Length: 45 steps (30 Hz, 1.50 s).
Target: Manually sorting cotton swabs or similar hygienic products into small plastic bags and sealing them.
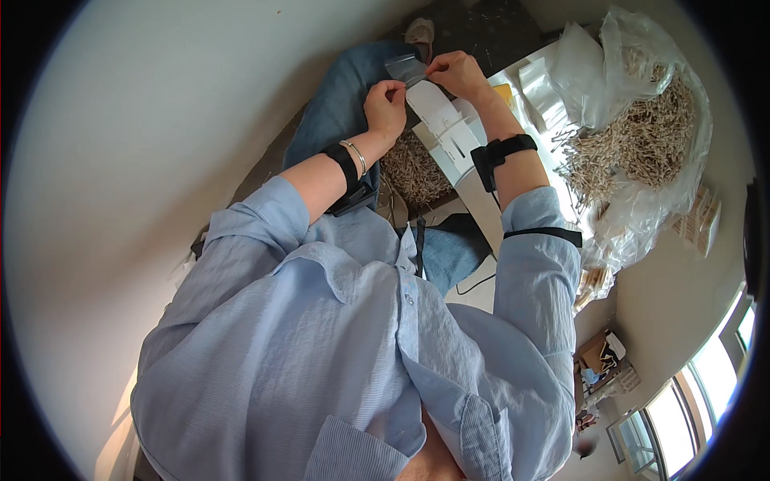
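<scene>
At the frame's top, our left hand (387, 103) and right hand (457, 72) pinch a small clear bag (405, 69), with heaps of wooden clips (634, 136) still unpacked.

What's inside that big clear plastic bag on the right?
The clear plastic bag holds a heap of small pale wooden pieces, spilling toward its mouth. Crumpled plastic hides whatever lies deeper inside or underneath.

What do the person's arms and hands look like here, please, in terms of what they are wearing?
Both arms wear pale blue, finely striped shirt sleeves pushed up above the elbows. The left hand and the right hand are bare, with no gloves. Each wrist carries a black strap with a small black device; the left wrist also has a thin silver bangle. A narrow black band circles the right sleeve.
</scene>
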Each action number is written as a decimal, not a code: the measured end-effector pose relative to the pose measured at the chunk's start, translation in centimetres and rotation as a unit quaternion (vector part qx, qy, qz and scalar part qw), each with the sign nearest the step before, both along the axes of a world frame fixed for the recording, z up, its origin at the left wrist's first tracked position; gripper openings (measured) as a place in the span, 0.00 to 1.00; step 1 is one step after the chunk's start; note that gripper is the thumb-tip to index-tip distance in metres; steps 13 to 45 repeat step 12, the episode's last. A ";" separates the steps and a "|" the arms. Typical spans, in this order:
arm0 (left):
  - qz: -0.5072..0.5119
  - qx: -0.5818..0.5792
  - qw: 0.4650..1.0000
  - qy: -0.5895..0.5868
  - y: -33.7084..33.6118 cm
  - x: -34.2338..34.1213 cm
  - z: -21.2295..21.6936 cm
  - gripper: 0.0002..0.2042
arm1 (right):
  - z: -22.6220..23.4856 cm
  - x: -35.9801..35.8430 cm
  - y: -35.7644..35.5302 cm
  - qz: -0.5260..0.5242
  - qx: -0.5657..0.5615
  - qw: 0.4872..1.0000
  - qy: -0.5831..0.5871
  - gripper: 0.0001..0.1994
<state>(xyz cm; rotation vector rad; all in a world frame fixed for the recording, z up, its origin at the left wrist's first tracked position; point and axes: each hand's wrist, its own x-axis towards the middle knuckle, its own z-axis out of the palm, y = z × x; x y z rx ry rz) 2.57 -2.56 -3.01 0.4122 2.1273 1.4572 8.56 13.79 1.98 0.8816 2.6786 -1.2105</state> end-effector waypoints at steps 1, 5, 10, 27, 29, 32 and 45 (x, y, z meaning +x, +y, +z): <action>0.001 0.000 1.000 0.000 0.0 0.0 -0.1 0.04 | -0.1 -0.1 0.0 0.004 0.001 1.000 -0.005 0.07; 0.002 -0.004 1.000 -0.007 0.0 0.0 0.1 0.04 | -0.4 -0.1 0.0 0.003 0.003 1.000 -0.010 0.07; 0.003 0.015 1.000 -0.010 -0.4 -0.1 0.2 0.04 | 0.3 -0.2 0.0 0.008 -0.012 1.000 0.004 0.08; -0.003 0.014 1.000 -0.020 -0.6 0.0 0.4 0.05 | 0.6 -0.3 0.0 0.003 -0.034 0.999 0.009 0.07; -0.003 0.014 1.000 -0.020 -0.6 0.0 0.4 0.05 | 0.6 -0.3 0.0 0.003 -0.034 0.999 0.009 0.07; -0.003 0.014 1.000 -0.020 -0.6 0.0 0.4 0.05 | 0.6 -0.3 0.0 0.003 -0.034 0.999 0.009 0.07; -0.003 0.014 1.000 -0.020 -0.6 0.0 0.4 0.05 | 0.6 -0.3 0.0 0.003 -0.034 0.999 0.009 0.07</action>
